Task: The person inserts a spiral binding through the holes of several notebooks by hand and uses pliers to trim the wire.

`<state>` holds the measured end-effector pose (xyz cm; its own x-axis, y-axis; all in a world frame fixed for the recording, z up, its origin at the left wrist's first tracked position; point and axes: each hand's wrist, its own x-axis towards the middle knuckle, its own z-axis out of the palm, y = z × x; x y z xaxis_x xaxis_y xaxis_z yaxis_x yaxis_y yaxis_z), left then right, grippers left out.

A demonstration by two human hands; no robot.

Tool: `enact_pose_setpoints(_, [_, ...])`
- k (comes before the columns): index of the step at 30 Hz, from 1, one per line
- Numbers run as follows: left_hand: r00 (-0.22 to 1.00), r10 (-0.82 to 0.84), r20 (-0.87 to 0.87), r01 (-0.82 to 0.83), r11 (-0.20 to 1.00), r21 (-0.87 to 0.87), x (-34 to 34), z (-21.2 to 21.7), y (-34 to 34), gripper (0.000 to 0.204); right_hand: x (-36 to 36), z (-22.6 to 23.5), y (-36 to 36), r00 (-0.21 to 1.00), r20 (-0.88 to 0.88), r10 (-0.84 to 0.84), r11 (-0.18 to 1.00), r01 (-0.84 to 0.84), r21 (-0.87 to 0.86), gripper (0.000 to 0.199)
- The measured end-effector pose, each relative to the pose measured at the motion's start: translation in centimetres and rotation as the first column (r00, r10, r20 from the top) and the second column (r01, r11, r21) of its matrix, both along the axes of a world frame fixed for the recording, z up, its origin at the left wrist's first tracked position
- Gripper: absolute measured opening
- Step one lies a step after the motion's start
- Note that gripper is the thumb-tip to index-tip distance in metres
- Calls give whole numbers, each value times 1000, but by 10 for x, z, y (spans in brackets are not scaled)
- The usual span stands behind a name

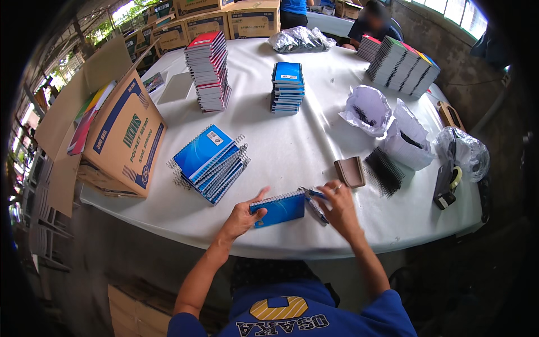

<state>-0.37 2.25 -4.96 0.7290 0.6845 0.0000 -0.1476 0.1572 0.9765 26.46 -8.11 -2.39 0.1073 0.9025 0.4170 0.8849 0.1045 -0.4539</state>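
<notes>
Near the front edge of the table, my left hand (241,218) is closed on a small blue spiral notebook (283,209), with the thumb on its cover and the wire coil along the top edge. My right hand (340,209), slightly blurred, grips blue-handled pliers (317,209). Their head meets the right end of the coil; whether the jaws are closed on the wire I cannot make out. To the left lies a fanned stack of blue spiral notebooks (203,153). On the right are a brown open holder (350,172) and a bundle of black spiral coils (384,172).
Farther back stand a red notebook stack (208,70), a blue one (288,84) and a multicoloured block (403,66). White bags of coils (410,140) and a tape dispenser (446,188) lie right. An open carton (126,135) stands left. A person (373,25) sits opposite.
</notes>
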Motion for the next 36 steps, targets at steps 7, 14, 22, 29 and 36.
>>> enact_pose_setpoints(7, [906,409,-107,-225,681,697,13,17,-10,52,-23,-35,-20,937,262,-233,971,210,112,46])
enact_pose_setpoints(14, [755,635,-163,-116,373,920,16,8,-26,55,-91,16,-34,995,4,101,991,-101,87,47])
enact_pose_setpoints(22, [728,675,-125,-115,299,947,17,16,-31,55,-84,21,-25,981,32,192,976,-194,96,31])
enact_pose_setpoints(29, [732,676,-81,-111,235,966,7,47,-22,54,-25,50,-1,824,-504,258,849,-443,-288,28])
enact_pose_setpoints(36, [954,218,205,-283,878,386,-21,98,10,80,-40,31,36,634,-691,347,902,-427,61,83])
